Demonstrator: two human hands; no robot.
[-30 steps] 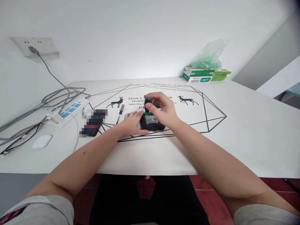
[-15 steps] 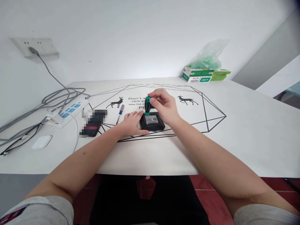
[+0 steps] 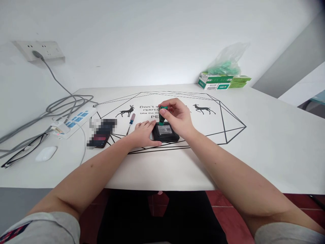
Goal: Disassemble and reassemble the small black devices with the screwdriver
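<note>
Black box (image 3: 167,138): lies on the counter (image 3: 274,152) between the hands, printed label (image 3: 165,129) up.
Right hand (image 3: 180,117): thumb and fingers closed around the green-and-black screwdriver (image 3: 161,120), near upright over box's far left part; tip hidden, can't tell if seated.
Left hand (image 3: 143,134): spread, unclenched, braced at box's left side, thumb by near edge.
Slip risk: screwdriver pushed off-axis could skate over label, maybe into the left hand just beside it.
Shift risk: box could twist under turning force if left hand's bracing is too light.
Spare screwdriver (image 3: 132,119): loose, left of left hand; a bump could roll it.
</note>
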